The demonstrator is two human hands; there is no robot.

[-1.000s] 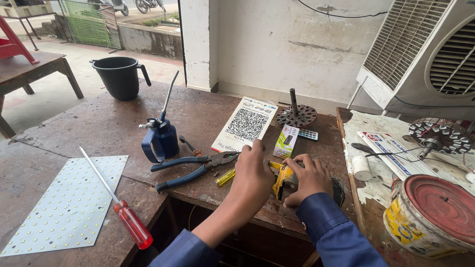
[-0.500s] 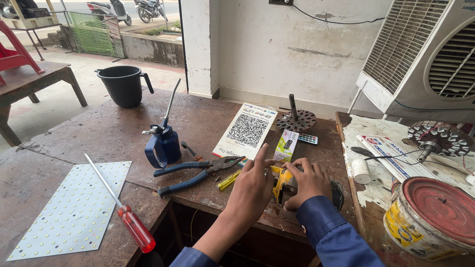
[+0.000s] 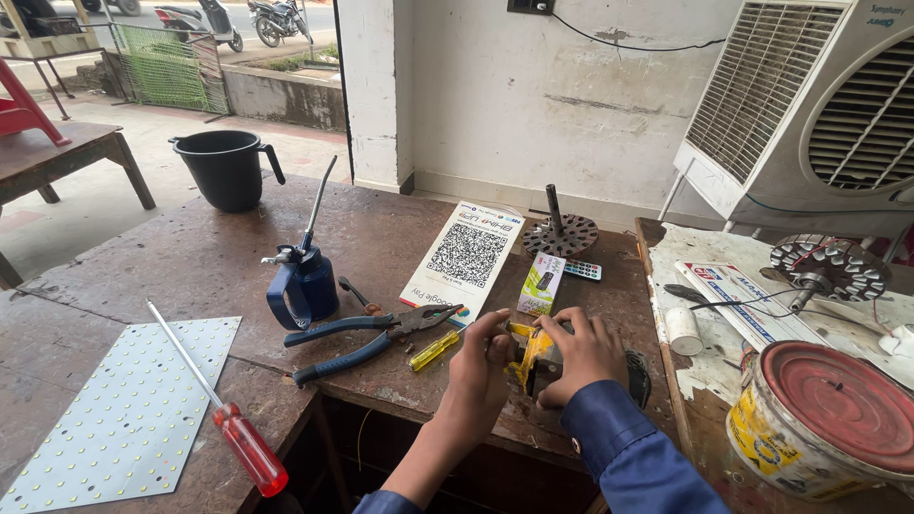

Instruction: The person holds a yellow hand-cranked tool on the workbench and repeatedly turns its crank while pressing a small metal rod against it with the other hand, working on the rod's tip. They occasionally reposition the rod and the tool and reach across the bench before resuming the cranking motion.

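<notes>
My left hand (image 3: 478,369) and my right hand (image 3: 582,352) both close around a small yellow and black device (image 3: 529,359) held just above the worn brown workbench (image 3: 381,238). The device is mostly hidden by my fingers. Just left of my left hand lie a small yellow screwdriver (image 3: 433,350) and blue-handled pliers (image 3: 367,341). A small green and white box (image 3: 541,284) stands right behind my hands.
A blue oil can (image 3: 303,282) with a long spout, a white printed card (image 3: 464,259), a fan rotor (image 3: 560,231), a red-handled screwdriver (image 3: 228,422) on a white LED panel (image 3: 105,409), a black jug (image 3: 227,168), a red-lidded tin (image 3: 824,419), and an air cooler (image 3: 819,105) at the right.
My hands have stayed on the device with only small finger shifts. The view has tilted and moved slightly, so the bench items sit lower in frame.
</notes>
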